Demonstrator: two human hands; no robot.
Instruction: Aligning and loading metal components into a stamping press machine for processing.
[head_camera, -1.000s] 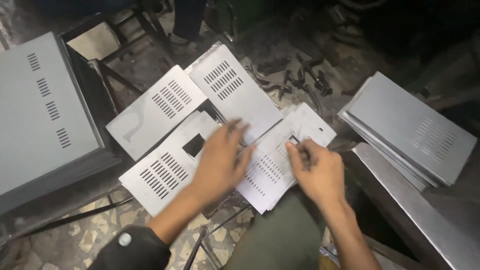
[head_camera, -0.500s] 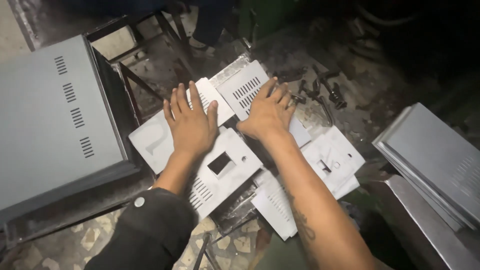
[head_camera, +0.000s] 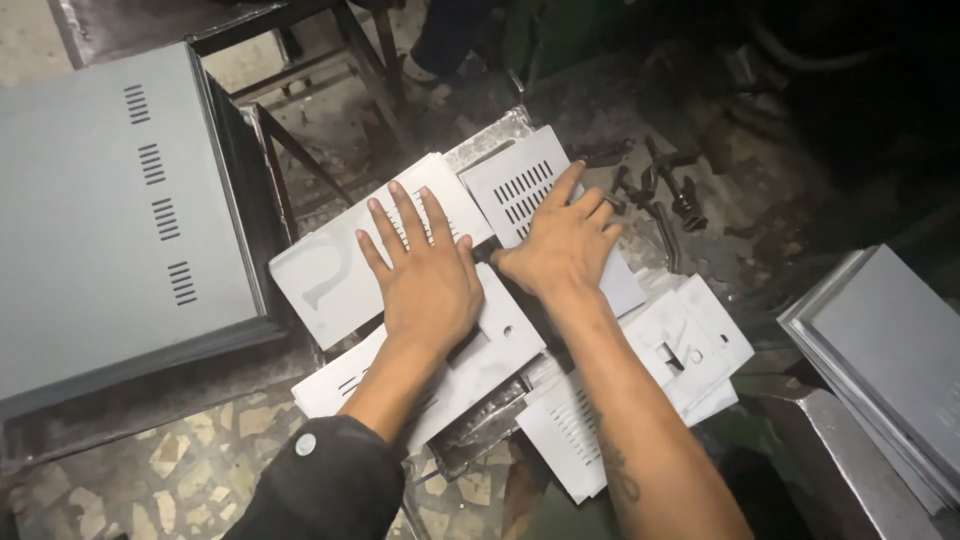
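Note:
Several pale grey sheet-metal panels with vent slots lie fanned out on a small stand in the middle. My left hand (head_camera: 425, 275) lies flat, fingers spread, across a blank-fronted panel (head_camera: 330, 285) and a lower panel with holes (head_camera: 490, 350). My right hand (head_camera: 563, 245) presses flat on a slotted panel (head_camera: 515, 180) just to the right. Neither hand grips anything. More punched panels (head_camera: 690, 345) stick out under my right forearm.
A large grey vented cabinet cover (head_camera: 110, 210) sits at the left on a dark metal frame (head_camera: 290, 150). Stacked grey covers (head_camera: 890, 350) lie at the right. Dark bolts and metal parts (head_camera: 665, 195) litter the surface behind. Someone's shoe (head_camera: 425, 65) shows at the top.
A second ago my hands worked at the right-hand panels. They moved up and left onto the slotted panels, and now lie flat slightly lower on the stack.

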